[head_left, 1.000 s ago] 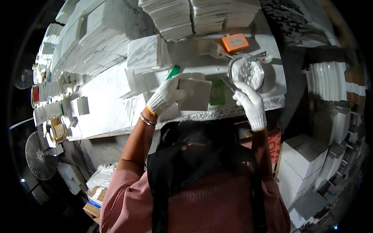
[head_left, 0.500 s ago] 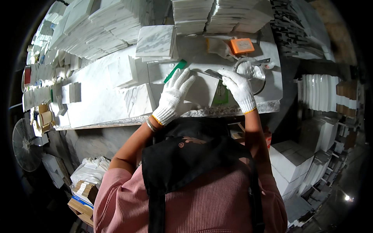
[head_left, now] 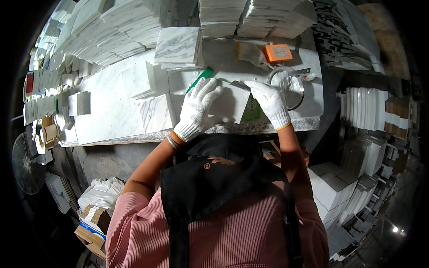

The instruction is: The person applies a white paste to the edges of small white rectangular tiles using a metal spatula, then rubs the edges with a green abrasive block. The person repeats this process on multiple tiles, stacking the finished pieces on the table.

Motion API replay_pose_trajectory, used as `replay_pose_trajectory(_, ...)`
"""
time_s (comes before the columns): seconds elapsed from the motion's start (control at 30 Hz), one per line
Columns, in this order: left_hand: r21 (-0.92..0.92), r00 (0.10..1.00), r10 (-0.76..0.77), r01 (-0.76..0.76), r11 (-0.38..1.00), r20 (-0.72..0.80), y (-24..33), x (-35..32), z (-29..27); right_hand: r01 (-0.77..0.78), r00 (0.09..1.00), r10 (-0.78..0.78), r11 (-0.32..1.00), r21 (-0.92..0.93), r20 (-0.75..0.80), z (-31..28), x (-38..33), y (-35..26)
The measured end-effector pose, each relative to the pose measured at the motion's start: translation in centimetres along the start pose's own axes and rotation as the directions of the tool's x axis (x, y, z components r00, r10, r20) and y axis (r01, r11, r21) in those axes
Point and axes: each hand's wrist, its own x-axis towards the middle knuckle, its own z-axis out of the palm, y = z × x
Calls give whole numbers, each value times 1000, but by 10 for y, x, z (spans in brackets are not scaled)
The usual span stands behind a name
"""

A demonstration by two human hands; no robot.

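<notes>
Presently left hand (head_left: 198,107), fingers spread, pins the marble tile (head_left: 230,103); right hand (head_left: 269,101), gripping the scraper (head_left: 240,85), should keep strokes flat.

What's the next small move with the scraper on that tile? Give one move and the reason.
Probably draw the scraper across the tile toward the body. The left hand lies flat on the tile, pinning it, and the right hand has the blade at the tile's far edge, next to the bowl of white paste.
</notes>
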Motion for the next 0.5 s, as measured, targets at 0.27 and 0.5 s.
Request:
replay_pose_trajectory(0.27, 11, 1000, -9, 9, 1000, -16, 3, -1, 0, 40, 998, -54, 959, -279, -43, 12, -37, -38)
replay_pose_trajectory(0.5, 24, 1000, -6, 7, 1000, -3, -3, -1, 5, -3, 990, -3, 999, -37, -142, 7, -10, -11)
